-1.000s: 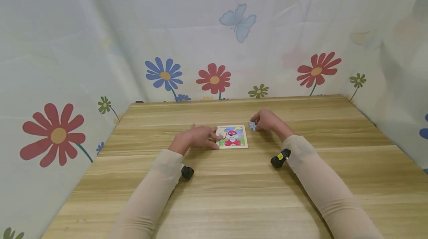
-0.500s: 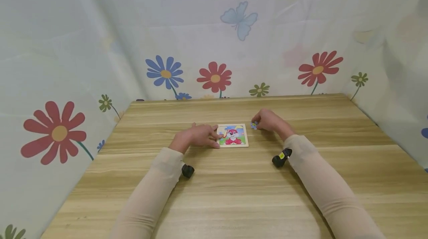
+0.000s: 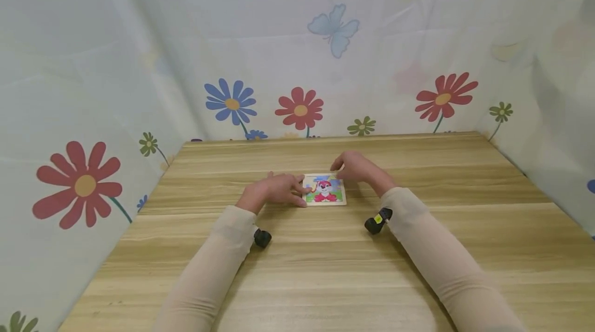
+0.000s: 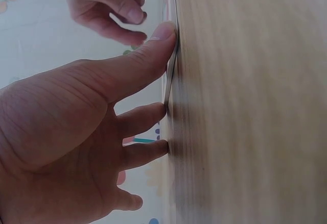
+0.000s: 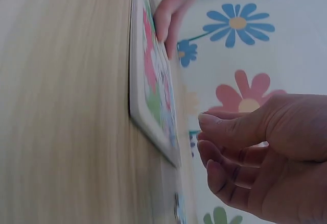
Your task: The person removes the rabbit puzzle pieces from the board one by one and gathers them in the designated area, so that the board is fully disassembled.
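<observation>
Red flower (image 3: 80, 186), far left on the printed cloth (image 3: 260, 58), then a blue flower (image 3: 231, 104) on the back panel, a second red flower (image 3: 299, 110) and a pale butterfly (image 3: 334, 30). Below them the wood-grain tabletop (image 3: 297, 280), with a black left wrist camera (image 3: 262, 239), the picture board (image 3: 325, 195) lying flat past the middle, and a black right wrist camera (image 3: 377, 221).

Now the hands! Left hand (image 3: 281, 189) covers the board's left edge: fingers extended and spread, thumb at the near corner, a fingertip on the picture. Right hand (image 3: 357, 167) blocks the head camera's look at the far right corner; fingers loosely bent, relaxed, holding nothing that shows.

Over to the left wrist view: thumb touching the board's edge, and daylight between right thumb and fingers. And the right wrist view has the right hand lifted clear of the board, plus a small blurred bluish thing (image 5: 180, 208) on the tabletop beyond the right edge, unseen from the head.
</observation>
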A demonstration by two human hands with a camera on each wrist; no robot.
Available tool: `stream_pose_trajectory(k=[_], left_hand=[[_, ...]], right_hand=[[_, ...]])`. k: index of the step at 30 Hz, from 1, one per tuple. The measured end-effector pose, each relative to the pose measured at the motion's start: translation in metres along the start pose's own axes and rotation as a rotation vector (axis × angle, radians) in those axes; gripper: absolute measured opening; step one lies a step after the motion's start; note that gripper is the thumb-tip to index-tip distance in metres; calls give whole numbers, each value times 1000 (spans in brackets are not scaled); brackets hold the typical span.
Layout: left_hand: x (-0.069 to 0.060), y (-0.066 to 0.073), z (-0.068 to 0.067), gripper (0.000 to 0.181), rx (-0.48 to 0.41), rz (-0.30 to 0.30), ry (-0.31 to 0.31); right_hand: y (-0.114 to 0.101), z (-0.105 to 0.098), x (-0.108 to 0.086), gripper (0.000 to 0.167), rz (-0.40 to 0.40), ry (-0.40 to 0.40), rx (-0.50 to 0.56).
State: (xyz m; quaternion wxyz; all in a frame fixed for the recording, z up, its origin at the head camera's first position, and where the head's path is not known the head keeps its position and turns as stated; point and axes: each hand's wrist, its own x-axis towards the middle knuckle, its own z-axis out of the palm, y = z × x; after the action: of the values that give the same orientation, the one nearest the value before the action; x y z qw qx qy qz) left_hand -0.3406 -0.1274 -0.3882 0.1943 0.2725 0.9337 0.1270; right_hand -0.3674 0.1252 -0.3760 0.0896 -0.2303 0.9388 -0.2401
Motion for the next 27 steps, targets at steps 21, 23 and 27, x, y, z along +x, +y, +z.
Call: stream_pose_trajectory(k=[21, 23, 27], left_hand=[[1, -1, -1, 53, 40, 27, -15], [1, -2, -1, 53, 41, 28, -15], [3, -2, -1, 54, 40, 23, -20]], right_hand=[[-32, 30, 29, 17, 9, -78, -7], [-32, 30, 29, 17, 3, -71, -11], [-31, 30, 29, 16, 5, -57, -11]])
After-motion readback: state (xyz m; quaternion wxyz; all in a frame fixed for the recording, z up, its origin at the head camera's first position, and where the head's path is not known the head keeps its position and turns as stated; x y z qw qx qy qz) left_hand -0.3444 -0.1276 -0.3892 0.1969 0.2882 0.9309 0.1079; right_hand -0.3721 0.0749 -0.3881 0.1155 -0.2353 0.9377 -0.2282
